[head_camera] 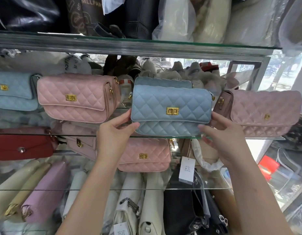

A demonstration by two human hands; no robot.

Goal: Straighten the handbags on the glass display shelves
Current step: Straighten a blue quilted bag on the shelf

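Left hand, right hand, each pinching blue handbag

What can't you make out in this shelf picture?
Head view, paper tag: print too small to read.
Head view, pale blue bag: cut off by left edge.
Head view, rear blue bag: mostly hidden behind blue handbag in left hand and right hand.

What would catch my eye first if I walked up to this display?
Most likely the blue quilted handbag with its gold clasp, at the centre of the middle glass shelf, held at its two ends by the left hand and the right hand. A pink handbag stands to its left and a mauve handbag to its right, both with the same quilting.
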